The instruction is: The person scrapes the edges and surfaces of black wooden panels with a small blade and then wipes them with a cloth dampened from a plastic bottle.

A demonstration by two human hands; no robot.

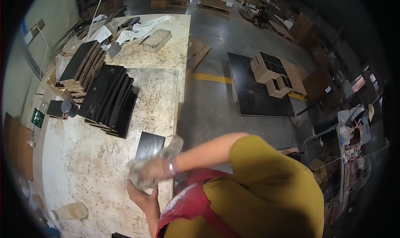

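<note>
Woodworking workshop, stained workbench (83,154), stacked dark panels (109,98), concrete floor (212,109), wood-block pile (273,73) on a board

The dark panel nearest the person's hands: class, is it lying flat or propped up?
Flat: the dark panel lies face up on the worktable at its edge, partly covered by the right hand.

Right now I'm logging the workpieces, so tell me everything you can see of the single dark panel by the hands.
The single dark panel is a flat, black, rectangular board, seemingly coated wood. It lies flat near the right edge of the speckled worktable, apart from the fanned stack. Its near end is hidden under a grey rag gripped by the right hand; the left hand is just below. Motion blur hides finer detail.
</note>
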